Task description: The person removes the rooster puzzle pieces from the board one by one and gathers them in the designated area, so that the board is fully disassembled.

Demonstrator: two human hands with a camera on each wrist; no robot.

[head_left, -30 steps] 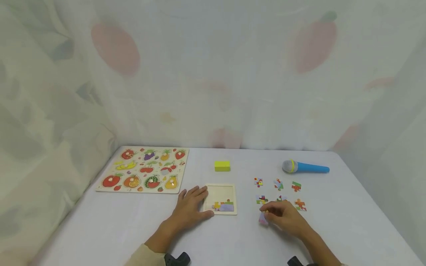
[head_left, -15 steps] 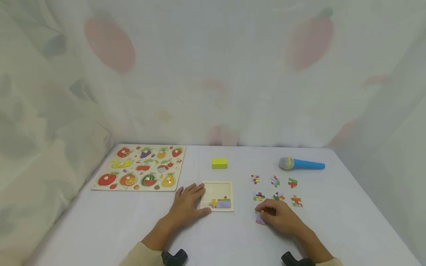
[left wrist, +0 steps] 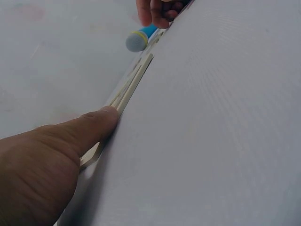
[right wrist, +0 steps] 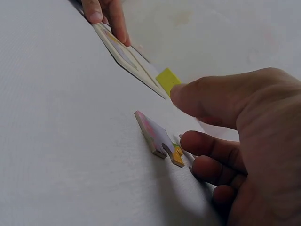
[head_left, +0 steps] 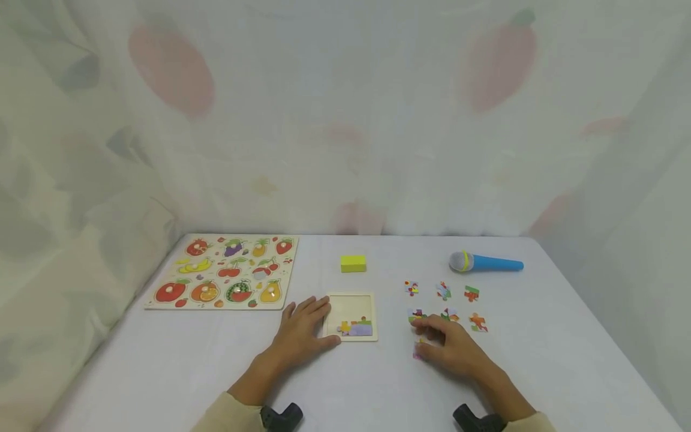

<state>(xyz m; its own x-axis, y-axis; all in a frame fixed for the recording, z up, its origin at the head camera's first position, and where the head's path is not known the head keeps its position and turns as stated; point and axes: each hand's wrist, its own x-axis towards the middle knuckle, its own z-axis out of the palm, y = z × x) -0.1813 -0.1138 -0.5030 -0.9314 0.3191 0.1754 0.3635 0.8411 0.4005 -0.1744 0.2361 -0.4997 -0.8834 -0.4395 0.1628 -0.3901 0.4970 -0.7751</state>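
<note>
Head view: left hand (head_left: 302, 333), fingers extended, rests on left rim of the tray (head_left: 375, 312); right hand (head_left: 450, 348), thumb and fingers parted, grips nothing beside lilac puzzle piece (right wrist: 154, 131), right of tray. Probably best: pinch opposite edges, tray steadied.

Standing here, I'd call it a curtained-off tabletop play nook, can't tell if home or lab. Pale fabric curtains with faded red fruit prints (head_left: 345, 90) wrap a white cloth-topped table (head_left: 372, 384), with a blue, grey-headed toy microphone (head_left: 493, 263) on it.
</note>
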